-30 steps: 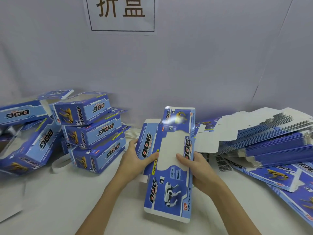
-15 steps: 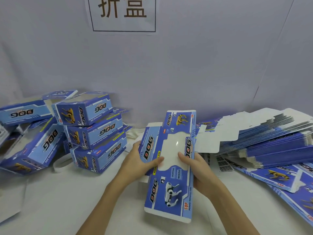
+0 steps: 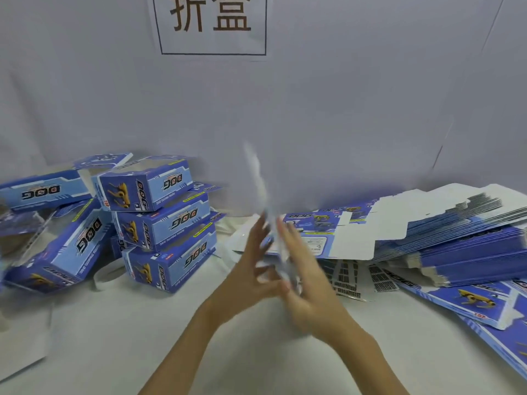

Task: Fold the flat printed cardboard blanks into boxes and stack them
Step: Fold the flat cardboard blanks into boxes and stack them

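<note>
Blurred cardboard blank [image 3: 263, 201] upright, edge-on between left hand [image 3: 251, 269] and right hand [image 3: 299, 280], fingers straight, pressing both faces. Grip unclear through blur. Could slip or crease wrong. Near stacked boxes [image 3: 159, 223]; flat blanks pile [image 3: 445, 238] right.

Folded boxes [image 3: 168, 223]: deep blue panels with pale blue bands, black "DOG" lettering outlined in white, a yellow robot dog on the end faces, thin yellow-green strips along some edges. Stack of flat blanks [image 3: 456, 240]: blue printed faces, plain white undersides — grey edges at the far end. Loose blank in front of the stack [image 3: 473, 302]: blue with a yellow dog, white border, small red text. Barcode sheets [image 3: 362, 276]: white with black bars. Blank between the hands [image 3: 263, 195]: blurred — white and blue streaks only. Table [image 3: 119, 337]: off-white. Backdrop [image 3: 342, 95]: pale grey. Wall sign [image 3: 212, 24]: white, dark brown characters, thin dark frame.
</note>
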Demonstrator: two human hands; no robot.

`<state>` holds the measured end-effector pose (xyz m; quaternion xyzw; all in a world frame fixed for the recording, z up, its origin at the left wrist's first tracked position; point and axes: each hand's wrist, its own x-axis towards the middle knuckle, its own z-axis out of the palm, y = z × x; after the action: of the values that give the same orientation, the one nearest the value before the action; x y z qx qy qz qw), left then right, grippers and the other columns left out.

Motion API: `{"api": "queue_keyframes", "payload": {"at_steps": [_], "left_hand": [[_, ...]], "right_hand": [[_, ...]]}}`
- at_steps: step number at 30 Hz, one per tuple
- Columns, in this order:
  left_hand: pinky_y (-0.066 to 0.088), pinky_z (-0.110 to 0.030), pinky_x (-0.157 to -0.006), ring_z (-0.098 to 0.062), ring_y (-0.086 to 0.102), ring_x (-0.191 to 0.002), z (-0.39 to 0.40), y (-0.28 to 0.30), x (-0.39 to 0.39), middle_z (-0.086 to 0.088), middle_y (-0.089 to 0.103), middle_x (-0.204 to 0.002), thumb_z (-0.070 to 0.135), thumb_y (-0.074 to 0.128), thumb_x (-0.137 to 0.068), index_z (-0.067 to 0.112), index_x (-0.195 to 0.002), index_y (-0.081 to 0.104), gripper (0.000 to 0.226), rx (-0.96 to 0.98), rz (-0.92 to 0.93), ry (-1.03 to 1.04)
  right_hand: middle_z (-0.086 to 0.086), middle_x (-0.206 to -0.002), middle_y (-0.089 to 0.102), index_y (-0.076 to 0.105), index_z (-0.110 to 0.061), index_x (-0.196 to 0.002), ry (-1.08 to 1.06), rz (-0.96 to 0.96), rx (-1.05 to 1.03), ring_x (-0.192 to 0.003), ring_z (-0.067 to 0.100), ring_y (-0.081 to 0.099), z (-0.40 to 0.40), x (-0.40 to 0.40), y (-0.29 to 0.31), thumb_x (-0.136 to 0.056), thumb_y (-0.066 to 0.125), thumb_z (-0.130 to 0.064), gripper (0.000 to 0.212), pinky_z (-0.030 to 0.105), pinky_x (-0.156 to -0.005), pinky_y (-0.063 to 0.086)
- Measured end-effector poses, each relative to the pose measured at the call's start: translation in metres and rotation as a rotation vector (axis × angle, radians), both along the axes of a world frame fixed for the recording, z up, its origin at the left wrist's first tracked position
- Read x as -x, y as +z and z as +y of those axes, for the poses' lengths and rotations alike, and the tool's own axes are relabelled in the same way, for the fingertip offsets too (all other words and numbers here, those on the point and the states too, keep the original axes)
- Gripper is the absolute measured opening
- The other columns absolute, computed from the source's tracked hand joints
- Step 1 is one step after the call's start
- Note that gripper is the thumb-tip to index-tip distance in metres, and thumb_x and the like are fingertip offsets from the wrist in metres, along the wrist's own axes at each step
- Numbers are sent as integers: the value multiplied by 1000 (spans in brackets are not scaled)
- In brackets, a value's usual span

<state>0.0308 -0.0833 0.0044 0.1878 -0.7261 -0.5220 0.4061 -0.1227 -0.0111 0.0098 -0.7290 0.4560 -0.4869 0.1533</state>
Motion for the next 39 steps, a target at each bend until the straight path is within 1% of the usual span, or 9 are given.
{"api": "queue_keyframes", "payload": {"at_steps": [2,6,10,13,16,22,25,31,39], "left_hand": [[56,-30,-98,-15,56,-137,9,0,8,0,56,-153,47,86,-80,30,-155,41,90,-203,123,22],[63,-40,-81,-31,75,-108,-8,7,-10,-14,75,-122,23,73,-85,15,-122,76,38,-611,412,185],[64,-38,-68,-35,78,-92,-21,11,-47,-20,77,-111,18,80,-78,14,-102,84,24,-660,181,142],[63,-38,-69,-36,78,-95,-24,4,-53,-20,76,-115,24,82,-74,16,-104,83,31,-692,19,58],[63,-36,-66,-35,78,-91,-25,1,-48,-20,77,-111,30,88,-74,17,-103,83,32,-669,-76,58],[62,-25,-68,1,71,-96,-27,3,-27,20,69,-117,80,75,-71,48,-143,42,85,29,-226,499],[61,-23,-80,8,60,-113,-27,-1,-19,35,55,-124,78,84,-59,54,-146,30,106,105,-258,483],[48,-6,-69,18,49,-113,-23,4,-23,17,50,-141,68,74,-80,40,-160,24,98,557,-270,750],[46,-26,-84,-18,46,-102,-24,6,-21,3,53,-124,52,62,-97,28,-165,21,83,1186,-329,822]], "right_hand": [[-19,-175,10,18,-45,-166,61,120,-65,-162,5,2,2,-6,-8,-105,56,-35,72,35,-130,13],[-12,-149,58,47,-29,-155,-74,-201,50,-142,7,50,-3,3,-3,-104,64,-16,56,16,-109,43],[-19,-144,54,48,-31,-153,-299,-243,133,-137,1,50,-7,18,2,-102,67,-22,55,10,-105,40],[-22,-148,50,30,-45,-161,-315,-234,-68,-137,3,52,-8,25,-1,-93,66,-55,77,24,-111,45],[-10,-144,61,25,-44,-161,-251,-369,-279,-118,6,69,-10,27,-9,-94,74,-40,83,39,-98,61],[-16,-139,61,36,-46,-156,-362,-546,-19,-115,13,72,-17,33,-20,-98,74,-20,74,46,-86,65],[-15,-144,58,36,-46,-156,-308,-557,17,-122,11,69,-23,33,-29,-100,70,-17,72,31,-81,65],[3,-158,38,42,-25,-158,-575,-93,227,-149,18,41,-23,32,-22,-95,77,-22,73,41,-113,51],[-3,-134,61,53,-16,-144,-448,-240,368,-129,18,58,-8,31,6,-92,84,-29,62,20,-104,47]]}}
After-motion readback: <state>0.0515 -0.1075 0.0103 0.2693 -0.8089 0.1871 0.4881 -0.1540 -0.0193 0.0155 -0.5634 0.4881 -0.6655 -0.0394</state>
